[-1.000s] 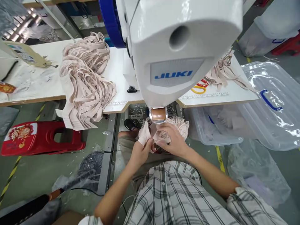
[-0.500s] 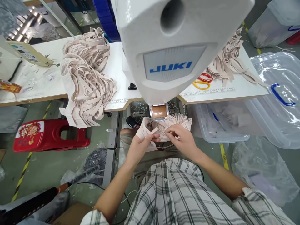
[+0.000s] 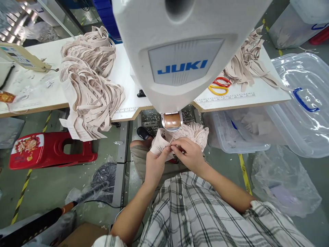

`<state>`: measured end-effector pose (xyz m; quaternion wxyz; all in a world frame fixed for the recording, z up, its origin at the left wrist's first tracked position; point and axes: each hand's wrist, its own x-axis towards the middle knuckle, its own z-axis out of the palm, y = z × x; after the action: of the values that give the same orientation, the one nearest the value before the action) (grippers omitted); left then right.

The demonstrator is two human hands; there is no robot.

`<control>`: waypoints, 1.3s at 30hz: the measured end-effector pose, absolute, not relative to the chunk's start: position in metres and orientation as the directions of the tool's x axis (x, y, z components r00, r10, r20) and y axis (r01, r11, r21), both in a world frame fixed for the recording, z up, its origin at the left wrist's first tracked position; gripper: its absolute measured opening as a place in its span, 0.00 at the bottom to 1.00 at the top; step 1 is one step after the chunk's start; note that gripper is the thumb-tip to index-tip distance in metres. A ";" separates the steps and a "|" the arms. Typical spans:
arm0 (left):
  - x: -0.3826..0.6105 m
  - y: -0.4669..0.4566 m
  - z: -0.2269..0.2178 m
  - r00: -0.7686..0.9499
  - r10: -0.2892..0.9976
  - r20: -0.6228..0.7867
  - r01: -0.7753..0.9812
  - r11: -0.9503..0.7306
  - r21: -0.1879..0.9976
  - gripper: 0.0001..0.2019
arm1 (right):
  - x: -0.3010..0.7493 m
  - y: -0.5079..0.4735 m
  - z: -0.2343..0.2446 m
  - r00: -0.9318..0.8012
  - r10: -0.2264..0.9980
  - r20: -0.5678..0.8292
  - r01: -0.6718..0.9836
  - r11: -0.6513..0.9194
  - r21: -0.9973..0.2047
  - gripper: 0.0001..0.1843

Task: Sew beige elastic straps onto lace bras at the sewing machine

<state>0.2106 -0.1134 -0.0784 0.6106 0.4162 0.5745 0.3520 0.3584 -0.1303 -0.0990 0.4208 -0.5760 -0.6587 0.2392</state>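
A pale beige lace garment (image 3: 194,133) hangs in front of the sewing machine (image 3: 180,68), just under its head. My left hand (image 3: 157,161) grips the smooth fabric side of this garment, thumb and fingers pressed together. My right hand (image 3: 189,152) is closed in a pinch on the same garment, its fingertips meeting those of my left hand. A thin strap or fold stands up between the fingertips. The exact edge that each hand pinches is partly hidden by the fingers.
On the white table (image 3: 128,67) lie piles of beige straps and lace (image 3: 89,92) at left, more straps (image 3: 244,68) at right, and red-and-yellow-handled scissors (image 3: 218,86). A red stool (image 3: 53,149) is at lower left. Clear plastic bins (image 3: 244,140) stand at right.
My right hand has moved left to meet my left hand, and their fingertips now touch at the garment. The view has shifted slightly.
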 end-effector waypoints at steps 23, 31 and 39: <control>0.205 -0.103 -0.077 0.258 0.938 -0.233 0.316 0.146 0.937 0.12 | 0.384 -0.126 -0.087 -0.123 0.987 0.100 0.503 0.149 -0.851 0.08; 0.210 -0.110 -0.080 0.220 0.962 -0.161 0.259 0.102 0.961 0.10 | 0.390 -0.117 -0.081 -0.236 0.971 0.035 0.487 0.149 -0.861 0.05; 0.211 -0.098 -0.080 0.367 0.891 -0.266 0.292 0.161 0.943 0.11 | 0.389 -0.120 -0.091 -0.194 0.978 -0.075 0.451 0.021 -0.892 0.05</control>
<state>0.2113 -0.0982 -0.0795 0.5762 0.5930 0.4987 0.2601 0.3886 -0.1201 -0.0908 0.3088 -0.5548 -0.6442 0.4264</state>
